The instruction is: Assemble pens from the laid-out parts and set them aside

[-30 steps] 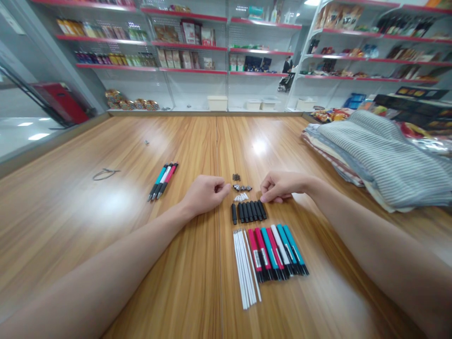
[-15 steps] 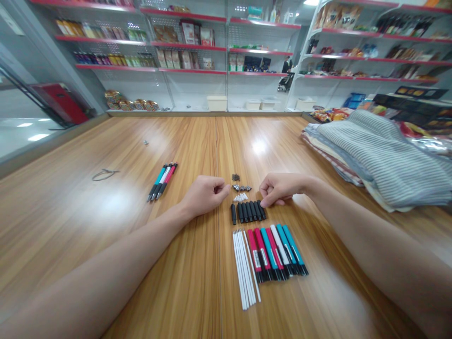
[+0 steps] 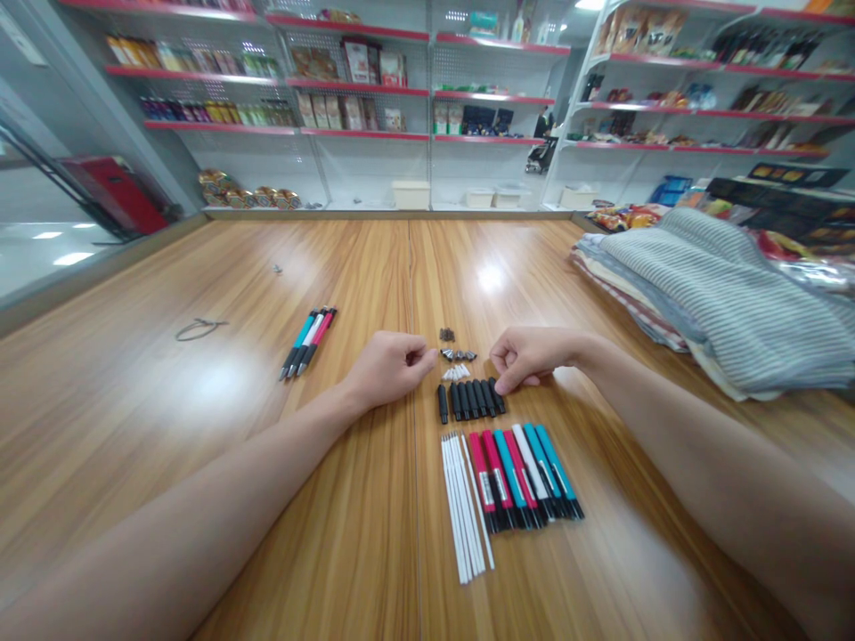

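My left hand (image 3: 391,369) rests on the table as a loose fist, its thumb beside the rows of small pen parts, with nothing visible in it. Curled as well, my right hand (image 3: 527,358) has its fingertips at the right end of the row of black pen grips (image 3: 474,400). Between the hands lie small springs (image 3: 447,335), silver pen tips (image 3: 458,354) and little white plastic pieces (image 3: 456,372). Closer to me are white ink refills (image 3: 464,512) and a row of pink, teal and white pen barrels (image 3: 525,476).
Three assembled pens (image 3: 308,343) lie to the left, past them a grey loop of cord (image 3: 199,329) and a tiny metal piece (image 3: 277,269). Folded striped cloths (image 3: 728,294) and packages occupy the right side. Stocked shelves (image 3: 361,86) stand behind the wooden table (image 3: 321,534).
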A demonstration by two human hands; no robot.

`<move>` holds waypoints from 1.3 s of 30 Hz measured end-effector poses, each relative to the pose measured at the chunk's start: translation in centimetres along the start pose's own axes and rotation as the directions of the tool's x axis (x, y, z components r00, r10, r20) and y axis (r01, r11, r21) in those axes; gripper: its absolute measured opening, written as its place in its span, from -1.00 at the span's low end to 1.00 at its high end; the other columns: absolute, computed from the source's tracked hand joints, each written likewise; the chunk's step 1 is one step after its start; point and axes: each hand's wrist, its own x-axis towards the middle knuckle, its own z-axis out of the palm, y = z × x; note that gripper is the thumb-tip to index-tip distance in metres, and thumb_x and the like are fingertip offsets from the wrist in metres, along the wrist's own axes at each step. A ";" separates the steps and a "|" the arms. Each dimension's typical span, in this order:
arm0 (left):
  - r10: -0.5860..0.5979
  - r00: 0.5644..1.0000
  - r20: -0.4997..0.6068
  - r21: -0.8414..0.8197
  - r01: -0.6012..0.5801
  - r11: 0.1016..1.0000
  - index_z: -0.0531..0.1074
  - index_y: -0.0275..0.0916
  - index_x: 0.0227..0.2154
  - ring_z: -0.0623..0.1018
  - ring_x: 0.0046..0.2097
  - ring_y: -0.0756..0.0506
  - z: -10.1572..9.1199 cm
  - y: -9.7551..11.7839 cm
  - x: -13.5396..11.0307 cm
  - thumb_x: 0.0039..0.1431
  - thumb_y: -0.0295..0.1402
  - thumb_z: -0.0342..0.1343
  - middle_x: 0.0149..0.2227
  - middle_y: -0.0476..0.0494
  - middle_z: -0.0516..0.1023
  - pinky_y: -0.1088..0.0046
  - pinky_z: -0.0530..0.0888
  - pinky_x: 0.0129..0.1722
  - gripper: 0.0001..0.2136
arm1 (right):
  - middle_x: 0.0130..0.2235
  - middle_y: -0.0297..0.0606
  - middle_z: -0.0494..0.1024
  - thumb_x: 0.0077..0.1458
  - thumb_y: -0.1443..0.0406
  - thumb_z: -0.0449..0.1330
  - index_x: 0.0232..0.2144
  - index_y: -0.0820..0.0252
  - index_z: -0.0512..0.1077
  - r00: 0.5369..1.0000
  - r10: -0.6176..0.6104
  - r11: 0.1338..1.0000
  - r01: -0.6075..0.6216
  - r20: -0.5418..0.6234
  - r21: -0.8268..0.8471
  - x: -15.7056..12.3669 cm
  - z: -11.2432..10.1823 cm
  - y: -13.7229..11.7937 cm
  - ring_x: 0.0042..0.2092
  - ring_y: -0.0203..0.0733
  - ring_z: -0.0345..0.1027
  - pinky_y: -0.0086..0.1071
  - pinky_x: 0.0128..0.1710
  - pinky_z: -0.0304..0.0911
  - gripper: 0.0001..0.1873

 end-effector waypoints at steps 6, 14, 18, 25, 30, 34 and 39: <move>-0.007 1.000 0.015 -0.005 0.007 1.000 0.07 -0.26 -0.68 0.14 -0.56 0.08 0.0 0.1 0.0 0.21 -0.21 -0.04 -0.65 0.07 0.10 0.50 0.09 -0.50 -0.60 | -0.65 -0.45 0.35 -0.12 0.03 0.36 -0.48 0.27 0.33 1.000 -0.020 0.999 0.020 0.005 0.027 -0.1 -0.2 0.1 -0.68 -0.49 0.06 -0.58 -0.73 -0.09 -0.57; 0.005 1.000 0.014 -0.019 -0.005 1.000 0.06 -0.27 -0.67 0.13 -0.55 0.09 0.1 -0.4 -0.1 0.22 -0.22 -0.03 -0.64 0.07 0.08 0.51 0.08 -0.50 -0.60 | -0.59 -0.38 0.45 -0.13 0.00 0.35 -0.41 0.34 0.47 0.986 0.056 0.998 -0.053 0.155 -0.022 -0.7 -0.8 0.7 -0.66 -0.48 0.18 -0.58 -0.69 -0.01 -0.53; 0.007 1.000 0.015 -0.035 -0.006 0.999 0.07 -0.28 -0.66 0.12 -0.56 0.10 0.1 -0.5 -0.1 0.21 -0.23 -0.01 -0.64 0.08 0.06 0.52 0.07 -0.52 -0.60 | -0.61 -0.34 0.46 -0.22 -0.05 0.38 -0.48 0.36 0.46 0.938 0.207 0.978 -0.193 0.278 -0.077 -1.1 -0.8 0.9 -0.65 -0.41 0.26 -0.55 -0.65 0.12 -0.46; 0.014 1.000 0.011 -0.042 -0.013 0.999 0.08 -0.28 -0.67 0.13 -0.56 0.11 0.0 -0.6 -0.1 0.21 -0.24 0.01 -0.64 0.09 0.06 0.53 0.08 -0.52 -0.60 | -0.59 -0.29 0.48 -0.25 -0.07 0.38 -0.54 0.39 0.46 0.881 0.318 0.943 -0.258 0.349 -0.208 -1.7 0.0 -0.6 -0.62 -0.42 0.30 -0.57 -0.61 0.03 -0.44; 0.008 1.000 0.012 -0.031 -0.008 0.999 0.10 -0.29 -0.66 0.12 -0.56 0.11 0.0 -0.7 -0.1 0.21 -0.24 0.01 -0.64 0.09 0.06 0.53 0.08 -0.52 -0.61 | -0.46 -0.21 0.56 -0.25 -0.07 0.37 -0.49 0.38 0.49 0.877 0.373 0.910 -0.283 0.302 -0.303 -2.0 0.4 -2.0 -0.51 -0.37 0.40 -0.56 -0.55 -0.02 -0.44; 0.014 1.000 0.017 -0.027 -0.014 1.000 0.11 -0.29 -0.66 0.13 -0.56 0.11 0.1 -0.8 -0.1 0.22 -0.22 0.01 -0.64 0.09 0.06 0.53 0.08 -0.51 -0.60 | -0.43 -0.21 0.57 -0.22 -0.07 0.35 -0.47 0.36 0.51 0.875 0.371 0.901 -0.257 0.311 -0.351 -2.3 0.4 -2.4 -0.46 -0.35 0.42 -0.54 -0.53 -0.04 -0.45; 0.015 1.000 0.015 -0.037 -0.014 0.999 0.11 -0.29 -0.66 0.14 -0.56 0.11 0.0 -0.8 -0.1 0.21 -0.22 0.02 -0.64 0.09 0.07 0.53 0.08 -0.52 -0.60 | -0.40 -0.18 0.58 -0.14 -0.02 0.31 -0.46 0.36 0.52 0.874 0.406 0.872 -0.281 0.269 -0.401 -3.1 0.5 -3.2 -0.42 -0.31 0.44 -0.52 -0.52 -0.01 -0.52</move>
